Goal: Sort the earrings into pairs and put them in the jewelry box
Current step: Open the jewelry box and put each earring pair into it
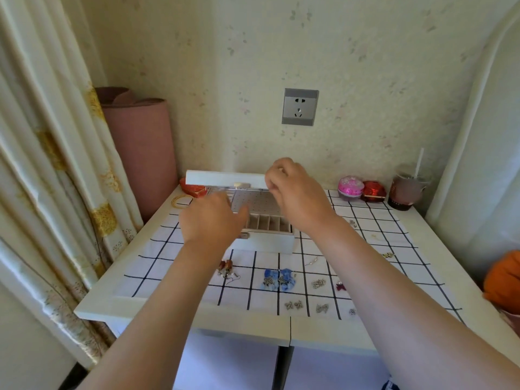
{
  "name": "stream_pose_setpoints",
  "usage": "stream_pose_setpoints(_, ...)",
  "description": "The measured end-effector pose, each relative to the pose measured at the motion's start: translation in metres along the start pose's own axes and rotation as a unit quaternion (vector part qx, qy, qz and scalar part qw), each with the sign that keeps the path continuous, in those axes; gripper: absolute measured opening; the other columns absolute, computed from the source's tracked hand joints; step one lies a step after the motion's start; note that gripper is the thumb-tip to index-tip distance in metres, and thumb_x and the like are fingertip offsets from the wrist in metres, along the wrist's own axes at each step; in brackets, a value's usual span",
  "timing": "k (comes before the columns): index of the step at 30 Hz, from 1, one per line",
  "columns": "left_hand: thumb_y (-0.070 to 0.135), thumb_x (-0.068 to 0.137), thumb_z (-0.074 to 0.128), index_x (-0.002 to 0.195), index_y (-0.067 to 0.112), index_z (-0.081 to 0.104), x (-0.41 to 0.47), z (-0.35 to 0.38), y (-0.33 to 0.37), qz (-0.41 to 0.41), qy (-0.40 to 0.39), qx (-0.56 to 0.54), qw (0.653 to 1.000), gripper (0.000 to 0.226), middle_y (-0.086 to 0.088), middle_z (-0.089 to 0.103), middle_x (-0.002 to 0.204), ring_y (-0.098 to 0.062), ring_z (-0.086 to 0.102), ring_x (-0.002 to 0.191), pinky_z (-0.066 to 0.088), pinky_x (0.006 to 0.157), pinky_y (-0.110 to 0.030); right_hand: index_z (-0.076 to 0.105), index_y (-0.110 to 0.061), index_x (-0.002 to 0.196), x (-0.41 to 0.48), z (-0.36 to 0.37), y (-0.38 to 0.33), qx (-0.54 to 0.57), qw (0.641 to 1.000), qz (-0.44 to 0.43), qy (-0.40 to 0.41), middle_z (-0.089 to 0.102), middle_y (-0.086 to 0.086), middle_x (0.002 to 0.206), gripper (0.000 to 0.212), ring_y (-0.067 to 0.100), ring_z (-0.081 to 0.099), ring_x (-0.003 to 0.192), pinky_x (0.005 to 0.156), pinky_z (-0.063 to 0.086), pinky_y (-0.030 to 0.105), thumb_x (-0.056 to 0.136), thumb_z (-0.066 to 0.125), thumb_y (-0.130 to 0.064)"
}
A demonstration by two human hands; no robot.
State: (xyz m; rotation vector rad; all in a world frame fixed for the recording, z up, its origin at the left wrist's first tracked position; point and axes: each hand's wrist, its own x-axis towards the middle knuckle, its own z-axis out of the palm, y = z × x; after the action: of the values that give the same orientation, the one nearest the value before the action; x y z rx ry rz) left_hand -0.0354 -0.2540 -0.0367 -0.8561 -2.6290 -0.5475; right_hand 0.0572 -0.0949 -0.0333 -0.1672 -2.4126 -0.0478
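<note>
Located on checked cloth (157, 277): jewelry box (264, 243), lid (225, 177) raised. Left hand (209, 218) over box's left side, fingers straight, thumb spread, holding nothing seen. Right hand (295, 190) at lid's right end, fingers curled; hold on lid cannot be confirmed. Loose on cloth before box: blue earrings (278, 278), red-brown earrings (226, 267), silver earrings (294, 304).

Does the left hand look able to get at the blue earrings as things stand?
Probably yes. The blue earrings lie uncovered on the checked cloth, in front of the jewelry box that the left hand is over; nothing lies across them; pulling back should reach them.
</note>
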Motion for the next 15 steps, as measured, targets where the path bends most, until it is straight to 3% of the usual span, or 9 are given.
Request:
stream_pose_setpoints(2, 0.043, 0.088, 0.06, 0.096, 0.017, 0.062, 0.012, -0.004, -0.002, 0.061, 0.135, -0.06, 0.987, 0.027, -0.001, 0.063, 0.088, -0.023, 0.057, 0.085, 0.044, 0.061, -0.032, 0.061, -0.012, 0.09, 0.003, 0.002, 0.006, 0.007, 0.999, 0.02, 0.032, 0.057, 0.013, 0.118, 0.022, 0.032, 0.056, 0.1, 0.054, 0.048, 0.036, 0.081, 0.066, 0.007)
stream_pose_setpoints(4, 0.034, 0.085, 0.065, 0.104, 0.014, 0.06, 0.025, 0.002, -0.004, 0.105, 0.216, -0.074, 0.968, 0.028, -0.007, 0.059, 0.101, -0.028, 0.054, 0.092, 0.043, 0.067, -0.036, 0.067, -0.014, 0.09, 0.005, 0.005, 0.009, 0.012, 0.997, 0.046, 0.057, 0.058, 0.015, 0.123, 0.018, 0.034, 0.056, 0.108, 0.06, 0.052, 0.038, 0.084, 0.068, 0.003)
stream_pose_setpoints(9, 0.034, 0.085, 0.066, 0.126, 0.017, 0.055, 0.055, 0.03, -0.005, 0.153, 0.195, -0.109, 0.963, 0.046, -0.017, 0.044, 0.131, -0.033, 0.043, 0.116, 0.045, 0.092, -0.044, 0.071, -0.012, 0.099, 0.016, 0.009, 0.017, 0.022, 0.99, 0.068, 0.123, 0.053, 0.022, 0.13, 0.016, 0.04, 0.05, 0.119, 0.075, 0.054, 0.045, 0.091, 0.06, -0.004)
stream_pose_setpoints(12, 0.037, 0.084, 0.064, 0.134, 0.016, 0.05, 0.075, 0.038, -0.002, 0.168, 0.188, -0.122, 0.96, 0.055, -0.017, 0.04, 0.136, -0.033, 0.038, 0.124, 0.039, 0.103, -0.043, 0.069, -0.018, 0.115, 0.024, 0.016, 0.029, 0.009, 0.985, 0.089, 0.145, 0.048, 0.021, 0.135, 0.03, 0.039, 0.045, 0.125, 0.088, 0.051, 0.048, 0.09, 0.058, -0.006)
stream_pose_setpoints(15, 0.036, 0.086, 0.062, 0.145, 0.019, 0.039, 0.089, 0.044, 0.005, 0.164, 0.167, -0.141, 0.962, 0.066, -0.015, 0.037, 0.141, -0.031, 0.035, 0.129, 0.034, 0.107, -0.044, 0.059, -0.024, 0.135, 0.029, 0.029, 0.045, 0.013, 0.986, 0.125, 0.107, 0.034, 0.019, 0.15, 0.05, 0.038, 0.036, 0.136, 0.101, 0.044, 0.047, 0.088, 0.063, -0.008)
